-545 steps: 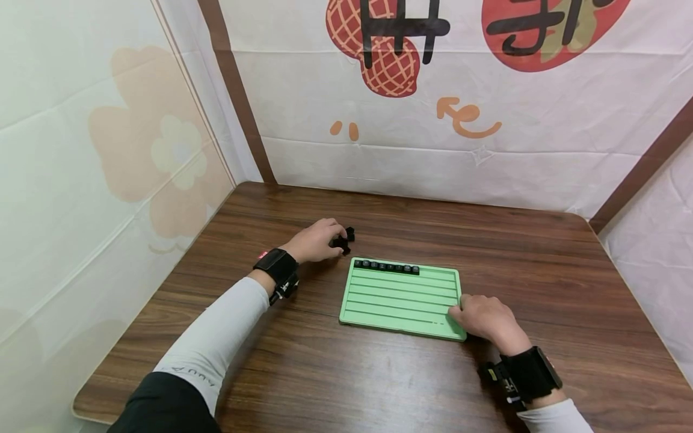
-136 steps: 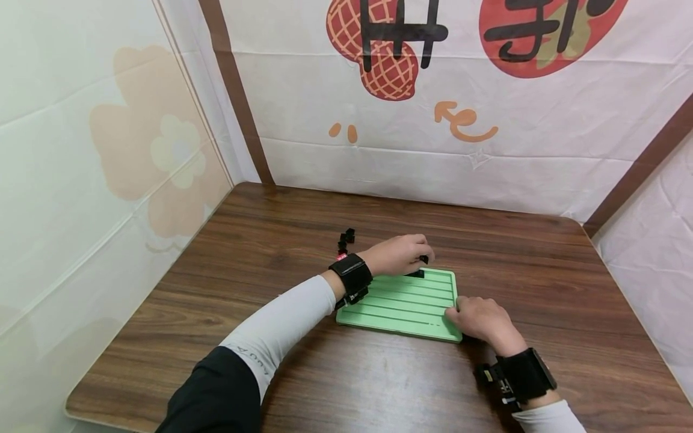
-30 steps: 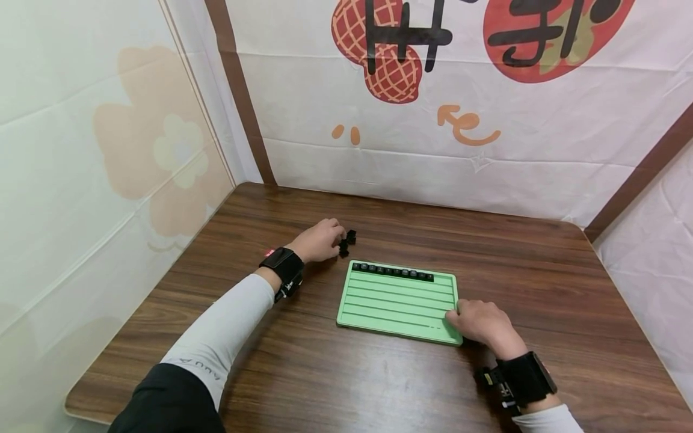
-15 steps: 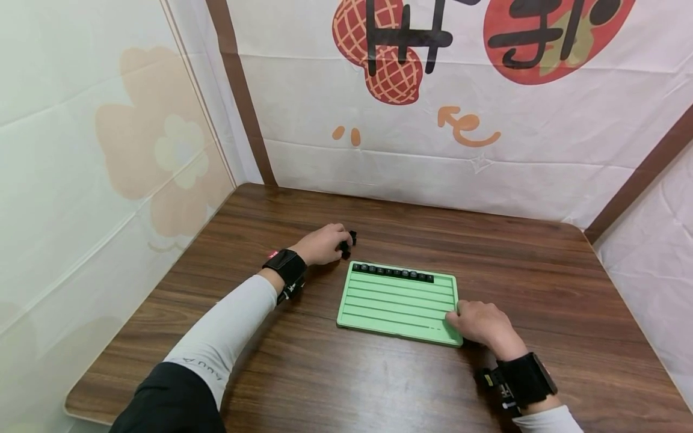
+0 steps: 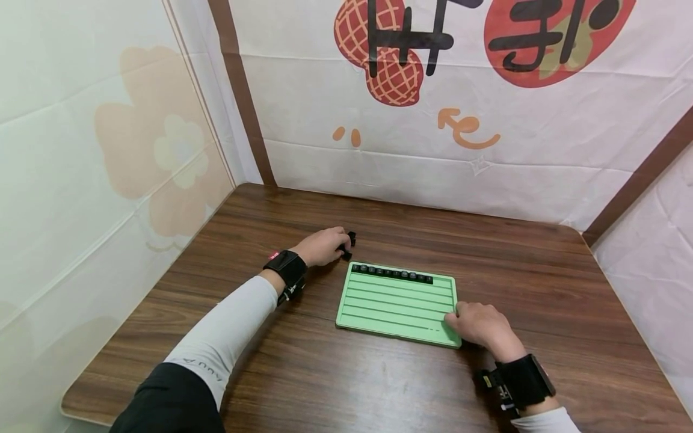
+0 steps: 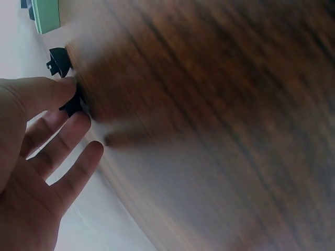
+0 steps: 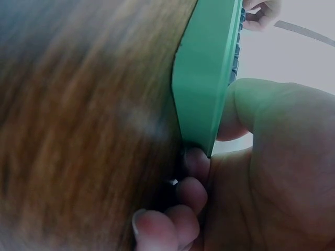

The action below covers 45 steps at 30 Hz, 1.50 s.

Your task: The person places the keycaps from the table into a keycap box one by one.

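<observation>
A light green ridged tray (image 5: 397, 310) lies on the table, with a row of black keycaps (image 5: 392, 273) along its far groove. My left hand (image 5: 323, 246), left of the tray's far corner, pinches a black keycap (image 6: 72, 106) between thumb and fingers, close to the tabletop. Another loose keycap (image 6: 59, 61) sits beside the thumb in the left wrist view. More loose black keycaps (image 5: 352, 237) are partly hidden behind the fingers. My right hand (image 5: 479, 323) grips the tray's near right edge, thumb at the rim and fingers curled at its side.
The brown wood-grain table (image 5: 303, 373) extends around the tray on every side. A white printed cloth (image 5: 303, 102) hangs behind its far edge, and another pale cloth (image 5: 81, 210) hangs along the left.
Since the oldest frame, the keycap row has grown toward the right. Over the last second my left hand has shifted slightly nearer and closed on a loose keycap. My right hand stays at the tray.
</observation>
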Motion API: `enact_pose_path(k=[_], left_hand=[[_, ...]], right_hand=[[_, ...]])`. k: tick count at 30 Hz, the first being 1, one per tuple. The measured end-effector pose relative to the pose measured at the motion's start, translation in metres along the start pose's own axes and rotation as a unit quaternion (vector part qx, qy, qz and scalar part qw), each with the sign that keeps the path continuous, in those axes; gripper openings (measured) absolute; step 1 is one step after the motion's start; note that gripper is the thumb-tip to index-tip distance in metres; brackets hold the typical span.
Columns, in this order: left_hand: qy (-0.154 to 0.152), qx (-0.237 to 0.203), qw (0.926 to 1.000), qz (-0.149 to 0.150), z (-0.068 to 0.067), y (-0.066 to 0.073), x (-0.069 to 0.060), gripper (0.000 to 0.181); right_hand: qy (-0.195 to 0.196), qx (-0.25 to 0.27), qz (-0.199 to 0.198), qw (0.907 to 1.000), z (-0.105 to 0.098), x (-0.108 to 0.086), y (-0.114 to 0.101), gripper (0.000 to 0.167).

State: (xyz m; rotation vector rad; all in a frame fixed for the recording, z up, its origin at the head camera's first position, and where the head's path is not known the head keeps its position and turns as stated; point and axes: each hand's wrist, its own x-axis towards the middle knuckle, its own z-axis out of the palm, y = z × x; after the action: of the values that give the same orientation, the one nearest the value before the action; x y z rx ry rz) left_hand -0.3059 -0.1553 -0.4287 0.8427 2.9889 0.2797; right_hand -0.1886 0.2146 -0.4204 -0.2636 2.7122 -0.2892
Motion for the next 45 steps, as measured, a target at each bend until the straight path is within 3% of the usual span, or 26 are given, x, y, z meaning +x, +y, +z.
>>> enact_pose_path(k=[19, 25, 41, 45], left_hand=[[0.036, -0.005, 0.9993, 0.006, -0.008, 0.0, -0.001, 0.012], [0.044, -0.028, 0.9986, 0.007, -0.01, 0.003, 0.0, 0.016], [0.076, -0.056, 0.9936, 0.063, -0.018, 0.017, 0.002, 0.024], [0.07, -0.06, 0.9937, 0.062, -0.018, 0.019, 0.003, 0.023]], right_hand=[[-0.002, -0.009, 0.001, 1.0, 0.0, 0.001, 0.0, 0.026], [-0.003, -0.008, 0.002, 1.0, 0.0, 0.001, 0.0, 0.026], [-0.006, -0.006, -0.006, 0.9999, -0.001, -0.001, 0.001, 0.025], [-0.005, -0.008, -0.009, 0.9999, 0.0, -0.001, 0.001, 0.024]])
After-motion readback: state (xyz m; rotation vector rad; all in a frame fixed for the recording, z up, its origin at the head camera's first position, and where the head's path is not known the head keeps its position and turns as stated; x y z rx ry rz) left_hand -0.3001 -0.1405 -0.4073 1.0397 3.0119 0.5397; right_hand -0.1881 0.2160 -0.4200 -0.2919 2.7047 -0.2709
